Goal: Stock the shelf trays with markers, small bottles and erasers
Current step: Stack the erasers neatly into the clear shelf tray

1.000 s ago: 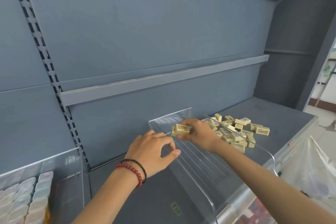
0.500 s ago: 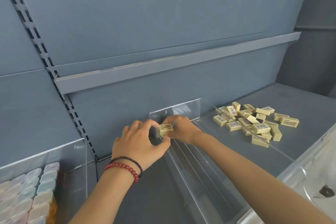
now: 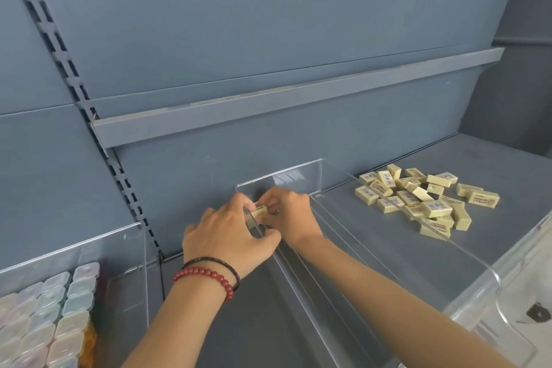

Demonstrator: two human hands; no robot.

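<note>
Erasers are what we are stocking now, and 1 eraser (image 3: 258,211) sits pinched between our 2 hands at the back left corner of the clear tray (image 3: 373,251), near the shelf's rear wall. Our right hand (image 3: 291,215) has its fingers closed on the eraser from the 3 o'clock side; our left hand (image 3: 230,236), at 8 o'clock of it, curls over the tray's left wall, fingertips together against the eraser.

To do this step well, we judge it best to press the eraser flat into the corner, long side square to the back wall, so later rows line up without gaps. We should let go only once it sits flush, since the tray floor looks slick.

Counting: 1 eraser in hand, and roughly 25 in the loose pile (image 3: 424,199) on the shelf at 2 o'clock, well apart from our hands; overlaps hide the exact number. We see 2 clear trays, the other (image 3: 131,248) at 8 o'clock holding pale lidded boxes (image 3: 50,311). We see 0 markers and 0 bottles.
</note>
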